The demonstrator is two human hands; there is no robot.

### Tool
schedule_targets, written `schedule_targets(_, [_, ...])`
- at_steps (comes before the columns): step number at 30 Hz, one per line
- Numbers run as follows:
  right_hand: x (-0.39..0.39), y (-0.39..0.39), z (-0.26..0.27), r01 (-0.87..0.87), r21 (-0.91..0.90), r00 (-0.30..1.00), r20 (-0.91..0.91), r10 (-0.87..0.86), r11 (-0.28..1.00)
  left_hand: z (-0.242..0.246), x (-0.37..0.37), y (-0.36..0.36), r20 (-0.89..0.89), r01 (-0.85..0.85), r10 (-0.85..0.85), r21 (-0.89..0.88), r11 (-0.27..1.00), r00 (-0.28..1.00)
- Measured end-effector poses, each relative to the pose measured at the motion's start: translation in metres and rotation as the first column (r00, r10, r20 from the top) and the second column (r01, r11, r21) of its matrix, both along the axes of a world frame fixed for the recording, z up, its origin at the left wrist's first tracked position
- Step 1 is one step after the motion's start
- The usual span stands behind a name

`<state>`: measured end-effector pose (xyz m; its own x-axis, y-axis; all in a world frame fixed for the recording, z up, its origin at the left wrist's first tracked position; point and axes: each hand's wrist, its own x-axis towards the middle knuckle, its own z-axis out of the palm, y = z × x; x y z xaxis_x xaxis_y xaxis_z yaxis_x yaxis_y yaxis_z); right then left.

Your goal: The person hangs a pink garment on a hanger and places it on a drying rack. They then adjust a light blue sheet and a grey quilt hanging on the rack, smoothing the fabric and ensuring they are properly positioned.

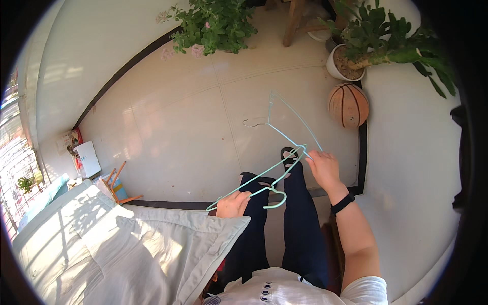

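My left hand (232,204) grips one end of a mint-green clothes hanger (275,187), whose hook curls down in front of my legs. A light-blue hanger (284,134) with a bare metal hook is held at its near side by my right hand (323,169), the one below a black wristband. Where they meet, close to my right fingers, the far end of the green hanger overlaps the blue one. Pale grey-green cloth (152,244) with a stitched border spreads at the lower left, partly covering my left wrist and forearm.
A basketball (348,105) rests by the right wall beside a white pot (337,66) holding a cactus-like plant. A leafy plant (217,26) with pink flowers stands ahead, near a wooden stool leg (292,23). Orange legs (118,179) of furniture and boxes sit left.
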<state>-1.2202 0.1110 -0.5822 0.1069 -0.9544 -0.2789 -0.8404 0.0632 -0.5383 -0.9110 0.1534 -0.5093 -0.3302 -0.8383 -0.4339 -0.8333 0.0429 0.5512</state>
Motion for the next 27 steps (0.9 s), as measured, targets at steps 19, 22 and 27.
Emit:
schedule_targets(19, [-0.062,0.157,0.242,-0.19,0.425,0.937,0.349,0.034,0.885,0.181,-0.011,0.087,-0.29,-0.068,0.036,-0.1,0.993,0.956])
schedule_targets(22, [-0.045,0.184,0.281,-0.274,0.499,0.899,0.436,0.035,0.822,0.189,0.017,0.133,-0.234,-0.198,0.122,-0.337,0.92,0.965])
schedule_targets(27, [-0.005,0.219,0.356,-0.304,0.669,0.824,0.542,-0.165,0.679,0.226,0.056,0.22,-0.239,-0.441,0.387,-0.253,0.861,0.891])
